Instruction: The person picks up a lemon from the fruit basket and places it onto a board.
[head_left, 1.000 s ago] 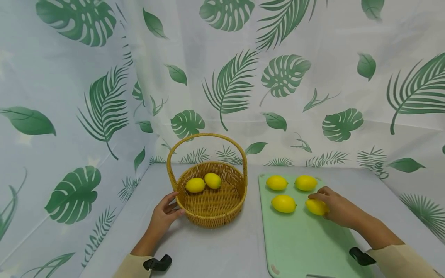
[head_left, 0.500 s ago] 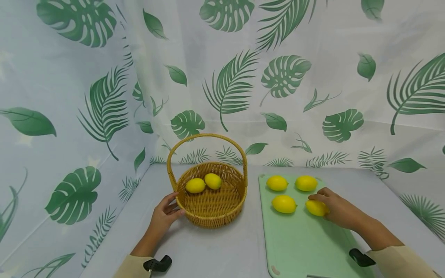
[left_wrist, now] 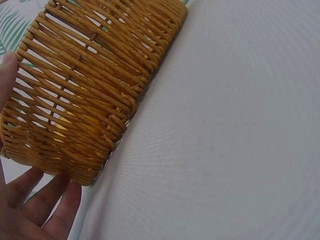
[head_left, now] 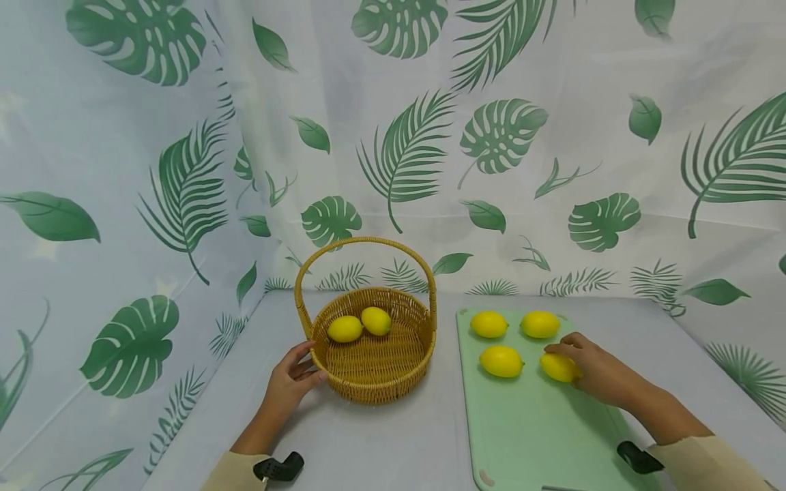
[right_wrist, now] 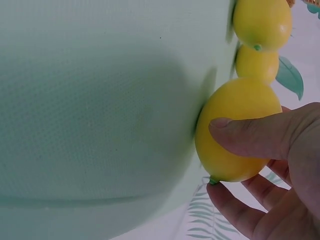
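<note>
At far left, in front of the leaf-print curtain (head_left: 344, 88), on the left side of the wicker basket (head_left: 368, 393), the left hand (head_left: 288, 382), spread wide, thumb and fingers well apart and touching rim and wall; inside the basket, toward the back left, a paler lemon (head_left: 345, 329) and a greenish-tipped lemon (head_left: 376, 321), touching or nearly so; then, across a strip of grey tabletop (head_left: 439, 443), the green board (head_left: 522, 429); on its far part, a back-left lemon (head_left: 489, 324), a front-left lemon (head_left: 501, 361) and a back-right lemon (head_left: 540, 324), near one another.

Farthest right among the fruit, at the front-right place of that group, the gripped lemon (head_left: 555, 367); pinched narrowly in the right hand (head_left: 595, 372), thumb on the near side, fingers round the far side, one fingertip at the green nub; low against the board, though hard to tell whether resting or just raised; lying to the left of the right palm, long axis mostly left to right, nub end toward the palm, other end toward the basket; far nearer the right hand than the left, and well apart from the basket, with the front-left lemon in between.
</note>
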A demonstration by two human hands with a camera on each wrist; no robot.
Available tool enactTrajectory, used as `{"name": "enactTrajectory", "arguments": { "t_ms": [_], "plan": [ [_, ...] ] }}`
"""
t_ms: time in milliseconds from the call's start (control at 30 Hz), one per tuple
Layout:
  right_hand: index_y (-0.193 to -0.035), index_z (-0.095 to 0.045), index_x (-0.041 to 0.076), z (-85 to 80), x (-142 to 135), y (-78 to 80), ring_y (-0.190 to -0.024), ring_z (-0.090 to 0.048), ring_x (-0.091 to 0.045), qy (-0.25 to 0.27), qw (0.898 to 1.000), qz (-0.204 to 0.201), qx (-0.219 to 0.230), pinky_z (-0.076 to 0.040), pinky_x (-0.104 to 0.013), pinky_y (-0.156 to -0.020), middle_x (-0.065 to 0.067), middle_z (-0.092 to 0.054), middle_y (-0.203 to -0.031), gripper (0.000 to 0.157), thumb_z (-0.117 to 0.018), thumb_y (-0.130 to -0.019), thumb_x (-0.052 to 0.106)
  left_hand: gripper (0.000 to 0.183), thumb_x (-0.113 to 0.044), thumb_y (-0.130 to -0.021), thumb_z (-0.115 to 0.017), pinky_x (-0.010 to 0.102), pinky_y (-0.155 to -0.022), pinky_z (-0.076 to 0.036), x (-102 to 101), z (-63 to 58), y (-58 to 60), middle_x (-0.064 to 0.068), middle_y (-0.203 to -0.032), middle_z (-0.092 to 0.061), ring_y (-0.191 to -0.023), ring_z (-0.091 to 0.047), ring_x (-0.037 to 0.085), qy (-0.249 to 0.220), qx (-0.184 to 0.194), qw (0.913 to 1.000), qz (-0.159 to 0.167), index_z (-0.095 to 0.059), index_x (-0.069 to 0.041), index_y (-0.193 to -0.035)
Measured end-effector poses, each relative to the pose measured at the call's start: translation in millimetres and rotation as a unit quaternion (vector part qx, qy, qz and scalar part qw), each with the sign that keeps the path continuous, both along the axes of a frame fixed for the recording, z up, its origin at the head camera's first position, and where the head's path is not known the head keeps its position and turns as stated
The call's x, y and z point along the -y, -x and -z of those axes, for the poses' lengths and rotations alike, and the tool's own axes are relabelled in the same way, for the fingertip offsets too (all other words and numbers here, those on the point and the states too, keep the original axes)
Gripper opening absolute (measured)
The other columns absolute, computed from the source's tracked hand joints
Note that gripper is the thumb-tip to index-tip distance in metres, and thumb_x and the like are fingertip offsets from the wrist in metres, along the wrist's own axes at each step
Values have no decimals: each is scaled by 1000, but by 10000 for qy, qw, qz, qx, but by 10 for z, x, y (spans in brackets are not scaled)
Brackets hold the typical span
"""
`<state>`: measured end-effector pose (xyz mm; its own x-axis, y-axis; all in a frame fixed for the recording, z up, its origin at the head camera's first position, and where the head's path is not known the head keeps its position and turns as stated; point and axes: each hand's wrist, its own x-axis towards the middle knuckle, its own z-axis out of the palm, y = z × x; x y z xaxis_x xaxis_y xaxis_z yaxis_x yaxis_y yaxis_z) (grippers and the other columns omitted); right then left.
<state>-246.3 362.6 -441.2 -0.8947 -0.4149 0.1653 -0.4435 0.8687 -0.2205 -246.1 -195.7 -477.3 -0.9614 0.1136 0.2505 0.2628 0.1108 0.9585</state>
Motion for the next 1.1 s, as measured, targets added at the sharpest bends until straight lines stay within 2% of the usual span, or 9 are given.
{"name": "enactTrajectory", "arguments": {
  "t_ms": [367,600,1100],
  "plan": [
    [-123,-64,7,15,1,14,-98,-56,-32,11,10000,17,-72,-53,-52,-82,-11,-51,-112,60,-79,-69,-12,70,-6,-84,-77,29,-86,-53,3,14,9,26,-147,-38,-121,-51,43,27,30,10000,-13,-41,4,-143],
    [-124,-64,7,-8,21,12,-98,-55,-33,-19,10000,60,19,-53,-52,-82,-12,-51,-113,61,-80,-68,-11,70,-8,-83,-79,30,-86,-53,70,276,175,21,-147,-40,-121,-52,39,-40,-91,9999,-92,-45,-3,-143],
    [-124,-64,6,-85,29,45,-101,-55,-36,-73,9996,120,245,-52,-54,-83,-16,-52,-116,59,-82,-69,-6,71,-6,-82,-78,30,-84,-54,79,299,194,25,-147,-38,-121,-52,41,-93,-161,9998,-75,-43,0,-144]
  ]
}}
